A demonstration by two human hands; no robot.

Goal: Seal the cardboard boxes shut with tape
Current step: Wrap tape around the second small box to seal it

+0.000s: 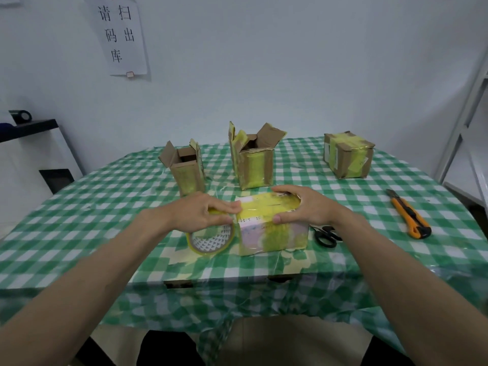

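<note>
Left hand (204, 211) gripping tape roll (211, 237) just left of near box (273, 224); right hand (301, 207) clasping box top. Scissors (326, 235) just right; two open boxes (252, 159) behind.

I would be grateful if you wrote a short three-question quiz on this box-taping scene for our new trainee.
1. True or false: the left hand grips the tape roll.
2. How many boxes at the back stand with flaps open?
3. Which tool lies nearest the right hand: A) utility knife, B) scissors?

Key:
1. True; it grips the roll beside the near box.
2. Two: the left open box and the middle open box; the sealed box is closed.
3. B.
</note>
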